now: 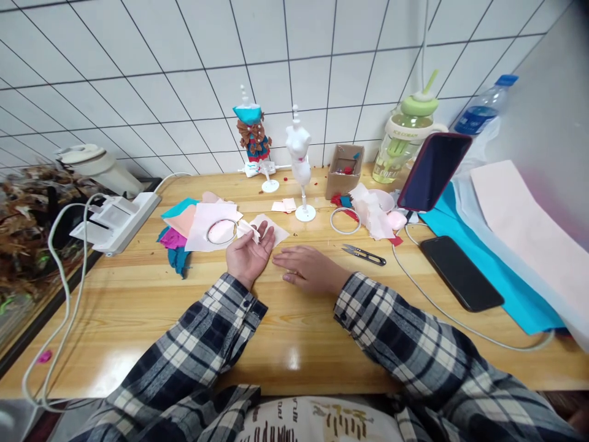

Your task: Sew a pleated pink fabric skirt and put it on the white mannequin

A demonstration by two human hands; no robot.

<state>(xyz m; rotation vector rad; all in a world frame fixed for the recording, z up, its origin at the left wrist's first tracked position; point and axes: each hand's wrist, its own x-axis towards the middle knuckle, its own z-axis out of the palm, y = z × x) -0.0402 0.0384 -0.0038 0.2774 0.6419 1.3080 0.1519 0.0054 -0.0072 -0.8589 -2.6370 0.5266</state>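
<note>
"Biggest first?"
"A wooden table [285,344]. Toward its back stands a bare white miniature dress form [299,144]."
"And the hands?"
"The right hand [315,269] is palm down, fingers extended, with nothing visible in its grasp. The left hand [248,261] is palm up, thumb and fingers loosely gripping something."
"Smaller?"
"Black thread snips [360,252], right of the right hand. Smallest, a folded pale fabric scrap [247,231] at the left hand's fingertips."
</note>
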